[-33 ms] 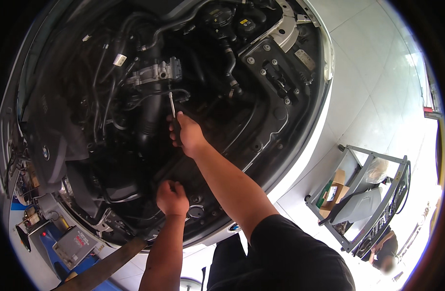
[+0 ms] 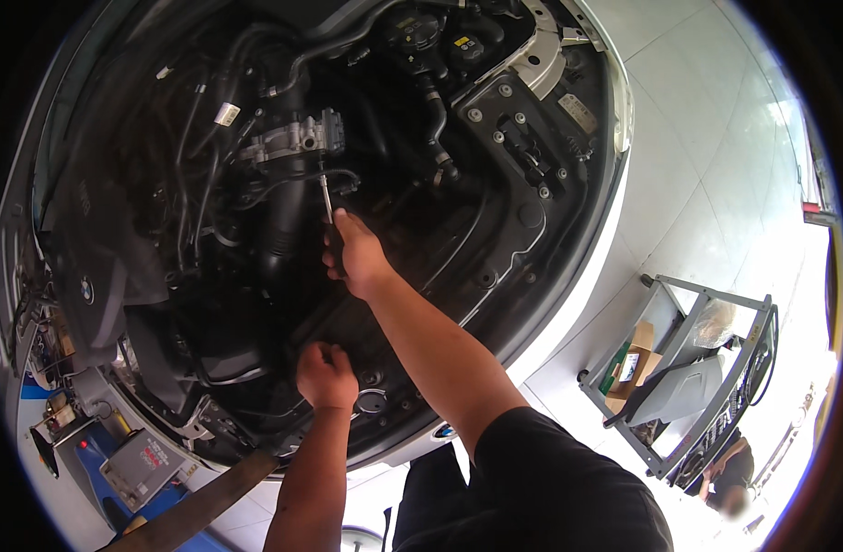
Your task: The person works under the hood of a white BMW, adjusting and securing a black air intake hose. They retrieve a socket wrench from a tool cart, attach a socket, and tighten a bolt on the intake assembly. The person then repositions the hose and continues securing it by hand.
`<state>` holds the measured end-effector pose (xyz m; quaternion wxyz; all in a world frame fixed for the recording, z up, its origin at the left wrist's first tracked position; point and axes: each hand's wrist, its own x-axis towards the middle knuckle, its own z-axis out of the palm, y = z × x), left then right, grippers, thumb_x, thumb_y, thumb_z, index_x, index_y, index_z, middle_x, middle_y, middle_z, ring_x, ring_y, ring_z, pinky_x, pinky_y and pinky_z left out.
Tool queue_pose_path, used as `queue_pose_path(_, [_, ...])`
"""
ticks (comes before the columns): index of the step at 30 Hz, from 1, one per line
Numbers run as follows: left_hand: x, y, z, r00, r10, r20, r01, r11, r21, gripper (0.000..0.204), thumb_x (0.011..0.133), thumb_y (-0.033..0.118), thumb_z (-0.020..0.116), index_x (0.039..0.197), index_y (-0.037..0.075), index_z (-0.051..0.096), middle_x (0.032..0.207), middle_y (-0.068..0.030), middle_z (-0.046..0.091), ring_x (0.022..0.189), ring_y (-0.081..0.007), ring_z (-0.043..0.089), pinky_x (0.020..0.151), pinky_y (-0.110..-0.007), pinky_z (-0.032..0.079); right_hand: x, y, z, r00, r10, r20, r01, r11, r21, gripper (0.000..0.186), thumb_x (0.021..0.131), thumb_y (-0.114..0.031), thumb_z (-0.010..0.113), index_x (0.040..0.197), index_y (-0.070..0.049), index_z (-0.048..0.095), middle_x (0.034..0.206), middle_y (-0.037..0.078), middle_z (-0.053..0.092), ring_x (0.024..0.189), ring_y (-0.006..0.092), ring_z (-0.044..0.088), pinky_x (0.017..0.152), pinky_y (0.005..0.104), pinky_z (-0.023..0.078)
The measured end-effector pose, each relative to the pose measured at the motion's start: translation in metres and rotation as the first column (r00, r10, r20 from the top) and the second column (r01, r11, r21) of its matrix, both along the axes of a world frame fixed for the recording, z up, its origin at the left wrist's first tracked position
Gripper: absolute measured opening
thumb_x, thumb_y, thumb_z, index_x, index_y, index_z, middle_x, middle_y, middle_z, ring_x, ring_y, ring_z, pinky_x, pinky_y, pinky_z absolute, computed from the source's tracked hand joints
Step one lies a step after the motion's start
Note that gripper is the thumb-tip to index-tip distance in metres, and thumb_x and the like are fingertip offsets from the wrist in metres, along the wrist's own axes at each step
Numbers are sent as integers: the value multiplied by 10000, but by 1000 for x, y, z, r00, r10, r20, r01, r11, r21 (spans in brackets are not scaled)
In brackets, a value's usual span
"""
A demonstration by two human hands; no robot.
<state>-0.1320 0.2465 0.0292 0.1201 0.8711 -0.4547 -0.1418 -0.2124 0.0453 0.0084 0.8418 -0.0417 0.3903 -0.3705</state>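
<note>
Here, right hand [image 2: 359, 258] wraps fingers [image 2: 331, 272] round silver-shafted tool [image 2: 327, 199]

Through my feed I see a pale tiled floor [image 2: 674, 175], thin joint lines crossing it. To the right stands a gray metal cart [image 2: 713, 291], with an open cardboard box [image 2: 640, 345] and clear plastic wrap [image 2: 715, 322] in it. Strong white light washes out the far right. At lower left, a gray case [image 2: 145, 471] shows against blue equipment [image 2: 94, 457].
</note>
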Motion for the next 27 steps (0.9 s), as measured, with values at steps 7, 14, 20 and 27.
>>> queue_pose_path(7, [0,-1,-2,999,-11,37,13,999,-53,170,847,233,663,809,71,626,804,-158,659,767,-392,648,685,-486,505,4,2,-14,995,39,-87,-49,992,-120,366,1048,-418,471,1142,-81,579,800,19,545,678,154,543,580,323,448])
queue_pose_path(14, [-1,-3,0,1000,6,16,-6,999,-44,153,835,222,670,808,77,630,793,-145,660,768,-382,651,683,-477,508,3,3,-3,980,32,-198,-62,987,-145,367,1025,-403,568,1101,-44,582,767,7,543,640,133,564,564,311,474])
queue_pose_path(20, [-3,-4,2,999,-2,34,5,996,-90,141,835,219,670,797,88,631,773,-127,659,748,-373,652,669,-476,508,0,2,-11,999,42,-5,-42,997,-61,396,1042,-432,508,1157,-66,603,813,18,564,694,156,551,569,340,462])
queue_pose_path(27, [-2,-2,-1,998,-36,51,41,994,-104,161,841,222,667,784,82,612,757,-123,645,730,-368,640,661,-480,502,5,6,-11,990,1,-142,-24,987,-161,356,1016,-421,565,1032,-65,570,810,33,544,661,163,546,554,333,445])
